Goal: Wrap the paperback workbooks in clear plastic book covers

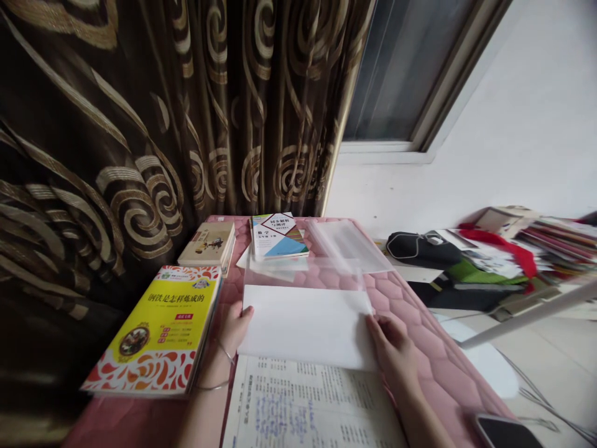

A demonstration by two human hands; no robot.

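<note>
My left hand [237, 328] pinches the left edge of a clear plastic book cover [303, 272], thumb on top. On the opposite edge, my right hand [394, 342] grips with its thumb and curled fingers. A blank white sheet [305, 323] lies against the plastic between my hands; whether it is fully inside the cover I cannot tell. Below it, nearer to me, is a printed page [308, 404] with blue handwriting, partly covered by the white sheet.
Left stands a yellow book [175, 323], with a beige book stack [208, 246] behind it. A workbook [280, 235] and more clear covers [347, 246] lie at the back of the pink quilted tabletop [433, 354]. A phone [506, 430] is at the right edge; clutter [485, 270] lies beyond.
</note>
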